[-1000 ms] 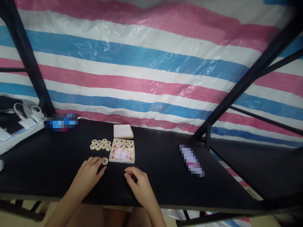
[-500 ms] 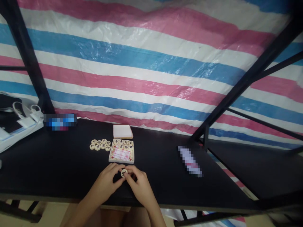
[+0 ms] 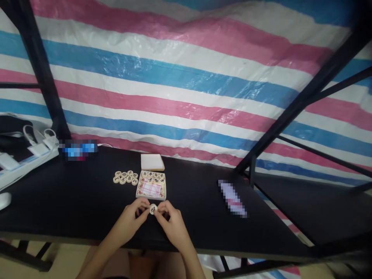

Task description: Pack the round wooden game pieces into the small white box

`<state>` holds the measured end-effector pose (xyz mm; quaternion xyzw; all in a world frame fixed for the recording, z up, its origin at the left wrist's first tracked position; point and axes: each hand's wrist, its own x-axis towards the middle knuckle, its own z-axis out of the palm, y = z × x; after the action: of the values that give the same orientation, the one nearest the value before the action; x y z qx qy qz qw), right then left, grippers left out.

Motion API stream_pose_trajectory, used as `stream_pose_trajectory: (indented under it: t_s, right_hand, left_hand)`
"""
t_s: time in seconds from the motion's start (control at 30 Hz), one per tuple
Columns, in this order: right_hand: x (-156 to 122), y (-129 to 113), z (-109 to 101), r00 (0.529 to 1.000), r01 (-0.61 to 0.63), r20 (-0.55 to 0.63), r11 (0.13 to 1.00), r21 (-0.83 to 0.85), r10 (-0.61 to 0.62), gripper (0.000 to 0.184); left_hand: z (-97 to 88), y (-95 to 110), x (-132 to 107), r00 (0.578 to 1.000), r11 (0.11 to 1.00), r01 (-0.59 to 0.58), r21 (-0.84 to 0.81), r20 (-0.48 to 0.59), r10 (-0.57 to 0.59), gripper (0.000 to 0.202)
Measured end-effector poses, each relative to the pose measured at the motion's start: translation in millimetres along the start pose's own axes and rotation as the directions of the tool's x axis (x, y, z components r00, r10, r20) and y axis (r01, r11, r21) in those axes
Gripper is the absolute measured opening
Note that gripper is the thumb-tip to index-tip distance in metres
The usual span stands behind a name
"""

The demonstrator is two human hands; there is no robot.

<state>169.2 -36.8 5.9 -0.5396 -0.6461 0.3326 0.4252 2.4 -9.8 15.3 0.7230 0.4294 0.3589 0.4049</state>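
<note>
A round Chinese chess piece (image 3: 153, 209) with a black character faces up toward me, pinched at its edges between both hands. My left hand (image 3: 134, 215) grips its left side with thumb and fingers, and my right hand (image 3: 171, 217) holds the right side. Just beyond my fingertips sits an open white box (image 3: 137, 193) with rows of pieces and a folded paper printed with red lines (image 3: 151, 189). Behind the box lies its lid (image 3: 152, 162), inner side up. Several loose chess pieces (image 3: 125, 177) are grouped in two rows left of the box.
The black table (image 3: 192, 193) backs onto a striped plastic sheet (image 3: 174, 104). At the left are a power strip with plugs (image 3: 37, 155), a white rounded object (image 3: 5, 200) and a blurred blue item (image 3: 78, 149). A blurred pale item (image 3: 232, 198) lies right, near a black metal post (image 3: 252, 168).
Both hands have shifted slightly apart around the chess piece, and its black character shows more fully now. My view has turned a little to the left.
</note>
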Motion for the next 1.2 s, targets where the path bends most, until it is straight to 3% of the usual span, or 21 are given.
stream_pose_trajectory:
  t_s: [0.13,0.3,0.83,1.2]
  right_hand:
    - [0,3,1,1.0,-0.012,-0.015,0.999,0.03,0.012,0.02]
    - [0,1,0,0.999,0.025,0.032,1.0,-0.007,-0.024,0.015]
    - [-1,-1,-1,0.999,0.043,0.001,0.997,-0.061,-0.043,0.025]
    - [0,-3,-1,0.998,0.055,0.007,0.998,-0.043,-0.055,0.017]
  left_hand:
    - [-0.4,2,0,0.999,0.998,-0.024,0.049,0.049,0.022,0.015]
    - [2.7,-4,-1,0.998,0.992,-0.032,0.123,0.058,0.025,0.023]
    - [0.3,3,-2,0.998,0.999,0.017,0.05,0.052,-0.019,0.024]
    - [1.1,0,-1,0.998,0.998,0.011,0.061,0.068,-0.015,0.025]
